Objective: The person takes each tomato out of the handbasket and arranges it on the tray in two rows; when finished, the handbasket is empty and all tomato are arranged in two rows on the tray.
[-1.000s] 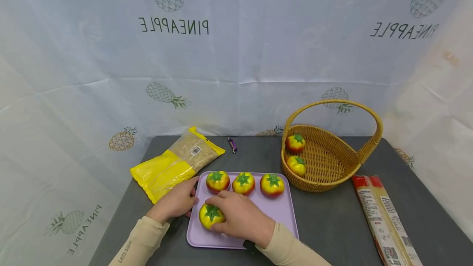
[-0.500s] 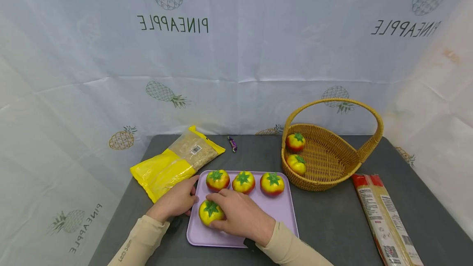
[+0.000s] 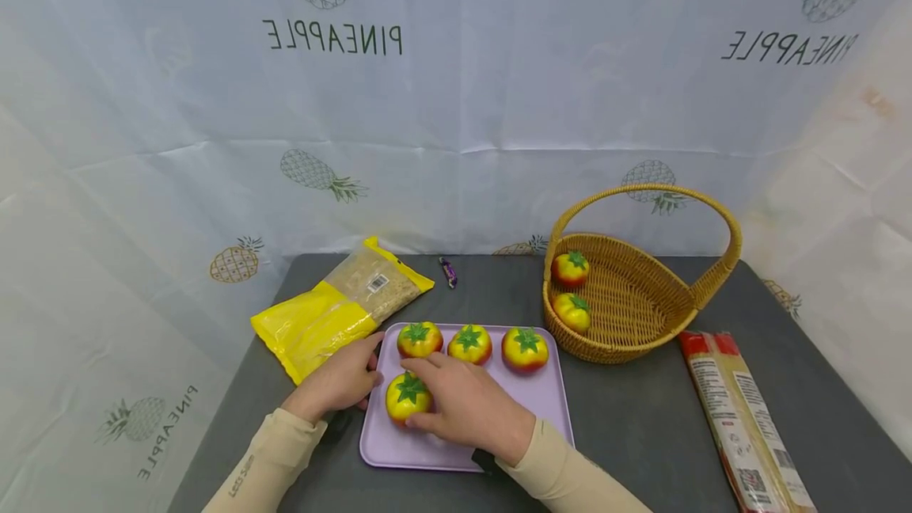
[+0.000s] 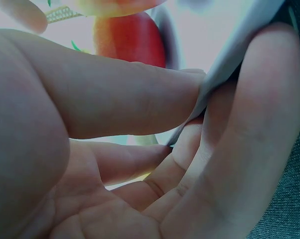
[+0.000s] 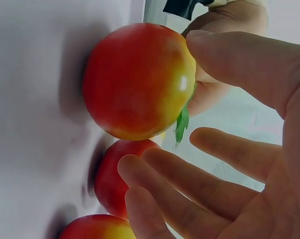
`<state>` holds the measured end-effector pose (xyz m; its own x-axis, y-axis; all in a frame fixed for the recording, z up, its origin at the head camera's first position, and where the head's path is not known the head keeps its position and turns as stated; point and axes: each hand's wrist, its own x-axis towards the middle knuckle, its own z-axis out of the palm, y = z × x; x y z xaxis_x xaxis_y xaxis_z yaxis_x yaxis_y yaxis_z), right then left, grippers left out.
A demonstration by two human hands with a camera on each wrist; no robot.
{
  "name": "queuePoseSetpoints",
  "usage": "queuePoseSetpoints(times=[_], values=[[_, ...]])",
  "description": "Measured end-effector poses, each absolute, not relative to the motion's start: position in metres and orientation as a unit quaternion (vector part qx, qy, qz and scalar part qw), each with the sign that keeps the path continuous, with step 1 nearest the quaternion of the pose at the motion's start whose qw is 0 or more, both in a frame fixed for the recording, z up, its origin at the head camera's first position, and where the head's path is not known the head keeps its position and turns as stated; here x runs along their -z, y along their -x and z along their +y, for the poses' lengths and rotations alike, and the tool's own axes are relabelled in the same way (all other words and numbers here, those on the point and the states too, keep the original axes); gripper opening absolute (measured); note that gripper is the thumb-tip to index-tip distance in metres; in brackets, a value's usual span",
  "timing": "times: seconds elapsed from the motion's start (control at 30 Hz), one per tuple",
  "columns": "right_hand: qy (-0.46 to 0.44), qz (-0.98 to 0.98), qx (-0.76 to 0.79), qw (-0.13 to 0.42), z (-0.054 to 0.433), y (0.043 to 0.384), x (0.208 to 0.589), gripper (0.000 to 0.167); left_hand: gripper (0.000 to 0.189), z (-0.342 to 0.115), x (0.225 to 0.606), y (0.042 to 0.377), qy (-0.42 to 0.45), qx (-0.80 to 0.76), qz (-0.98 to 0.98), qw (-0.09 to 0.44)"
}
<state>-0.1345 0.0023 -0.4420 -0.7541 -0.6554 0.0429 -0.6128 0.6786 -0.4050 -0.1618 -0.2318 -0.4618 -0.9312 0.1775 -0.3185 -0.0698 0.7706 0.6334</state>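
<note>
In the head view, a lilac tray (image 3: 392, 450) bears several yellow-and-red tomatoes with green star-shaped leaf caps. My left hand (image 3: 338, 378) grips the tray's left rim; the left wrist view shows the thumb above and fingers below the tray edge (image 4: 225, 64). Over the tray, my right hand (image 3: 473, 406) is beside the front-left tomato (image 3: 399, 402). In the right wrist view its fingers are spread apart, the thumb tip right at the side of that tomato (image 5: 140, 79). Three more tomatoes, among them the right one (image 3: 525, 351), line the tray's back edge.
A wicker basket (image 3: 641, 315) with a tall handle stands at the back right, two tomatoes (image 3: 571, 313) inside. A yellow bag (image 3: 342, 303) lies at the left, a purple-wrapped candy (image 3: 448, 272) behind the tray. At the right lies a long red-topped packet (image 3: 744, 426).
My right fingers have spread and drawn back a little from the front-left tomato. My left hand keeps its grip on the tray. The head view has tilted slightly downward.
</note>
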Motion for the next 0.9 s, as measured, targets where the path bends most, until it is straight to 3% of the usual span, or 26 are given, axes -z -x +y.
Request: queuePoseSetpoints(times=[0.47, 0.8, 0.9], values=[[0.359, 0.912, 0.197, 0.030, 0.005, 0.136, 0.439, 0.065, 0.074, -0.232, 0.458, 0.162, -0.023, -0.344, 0.919, 0.192], [0.338, 0.909, 0.234, 0.064, 0.019, 0.140, 0.426, 0.061, 0.073, -0.233, 0.458, 0.163, -0.030, -0.338, 0.922, 0.186], [0.328, 0.905, 0.265, 0.053, 0.036, 0.143, 0.420, 0.061, 0.073, -0.232, 0.461, 0.163, -0.030, -0.337, 0.922, 0.189]])
